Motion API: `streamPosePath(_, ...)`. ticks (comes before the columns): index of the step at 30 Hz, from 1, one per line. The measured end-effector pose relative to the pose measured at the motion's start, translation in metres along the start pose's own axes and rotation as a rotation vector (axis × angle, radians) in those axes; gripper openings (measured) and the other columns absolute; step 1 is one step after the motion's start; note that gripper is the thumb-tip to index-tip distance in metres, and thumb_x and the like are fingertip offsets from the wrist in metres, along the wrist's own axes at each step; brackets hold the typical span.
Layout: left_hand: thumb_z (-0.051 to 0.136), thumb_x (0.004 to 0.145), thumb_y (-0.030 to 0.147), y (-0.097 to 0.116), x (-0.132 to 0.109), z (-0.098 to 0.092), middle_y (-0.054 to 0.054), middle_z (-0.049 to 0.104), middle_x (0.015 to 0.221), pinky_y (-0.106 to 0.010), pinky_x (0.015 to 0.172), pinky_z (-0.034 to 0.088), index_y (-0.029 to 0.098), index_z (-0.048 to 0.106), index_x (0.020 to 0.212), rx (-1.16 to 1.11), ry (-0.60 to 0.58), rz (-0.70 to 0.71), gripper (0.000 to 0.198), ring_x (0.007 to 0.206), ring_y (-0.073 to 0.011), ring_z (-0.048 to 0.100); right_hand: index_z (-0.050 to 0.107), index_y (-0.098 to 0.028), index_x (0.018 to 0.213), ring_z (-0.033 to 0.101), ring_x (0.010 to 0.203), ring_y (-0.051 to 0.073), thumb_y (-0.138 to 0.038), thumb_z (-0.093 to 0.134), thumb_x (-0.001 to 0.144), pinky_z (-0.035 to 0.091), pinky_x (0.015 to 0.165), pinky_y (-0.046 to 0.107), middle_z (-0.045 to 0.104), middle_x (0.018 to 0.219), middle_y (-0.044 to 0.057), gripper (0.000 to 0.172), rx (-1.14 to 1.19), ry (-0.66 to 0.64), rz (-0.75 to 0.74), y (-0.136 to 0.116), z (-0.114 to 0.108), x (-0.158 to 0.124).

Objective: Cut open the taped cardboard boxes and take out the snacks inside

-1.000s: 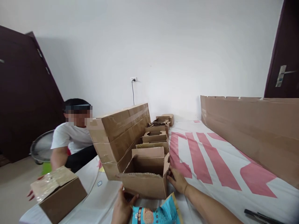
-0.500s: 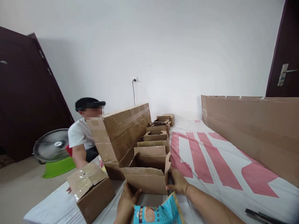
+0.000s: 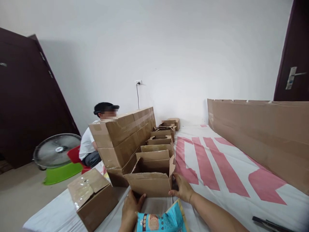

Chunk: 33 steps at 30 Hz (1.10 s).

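Clasping the open box (image 3: pixel 151 184), left hand (image 3: pixel 131 206) and right hand (image 3: pixel 182 190) grip its near corners; blue packet (image 3: pixel 160 221) cut off below.

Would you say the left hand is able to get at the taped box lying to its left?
Probably yes: the left hand rests against the front of the open box, and only bare white sheet lies between it and the taped box, close beside it.

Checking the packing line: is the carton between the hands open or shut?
Open. The carton has its top flaps standing up and dark inside shows; left hand and right hand touch it. Contents: cannot tell.
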<state>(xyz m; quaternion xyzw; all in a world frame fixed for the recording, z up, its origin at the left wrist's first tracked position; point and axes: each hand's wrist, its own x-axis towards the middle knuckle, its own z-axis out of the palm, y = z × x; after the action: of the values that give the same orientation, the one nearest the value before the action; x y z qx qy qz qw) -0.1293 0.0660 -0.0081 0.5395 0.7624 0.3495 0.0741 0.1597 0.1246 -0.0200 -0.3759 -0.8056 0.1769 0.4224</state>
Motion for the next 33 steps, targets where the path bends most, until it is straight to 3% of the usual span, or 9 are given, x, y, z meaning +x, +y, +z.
streamPosePath(8,0.055,0.065,0.059,-0.005,-0.002,-0.003,-0.016,0.069,0.092,-0.045,0.077,0.050,0.019,0.051,0.092,-0.050,-0.017,-0.005,0.048,0.096,-0.0387,0.065,0.049,-0.016,0.132,0.059,0.108,0.034,-0.067,0.070,0.064,0.045,0.093,0.048,0.063,0.119,0.017,0.088,0.071,-0.035,0.019,-0.002,-0.002,0.000)
streamPosePath(18,0.058,0.068,0.053,-0.001,-0.006,-0.011,-0.015,0.072,0.091,-0.044,0.075,0.051,0.018,0.055,0.094,-0.149,-0.024,0.040,0.044,0.092,-0.0372,0.066,0.054,-0.016,0.127,0.060,0.104,0.033,-0.066,0.071,0.064,0.046,0.089,0.047,0.064,0.113,0.016,0.082,0.072,-0.044,0.068,-0.003,-0.004,-0.002)
streamPosePath(33,0.060,0.065,0.056,-0.008,-0.005,-0.006,-0.012,0.073,0.089,-0.044,0.076,0.051,0.019,0.055,0.093,-0.214,-0.019,0.035,0.047,0.091,-0.0370,0.067,0.057,-0.015,0.121,0.060,0.102,0.034,-0.064,0.073,0.063,0.046,0.088,0.047,0.064,0.111,0.017,0.077,0.064,-0.052,0.097,-0.003,-0.004,-0.002)
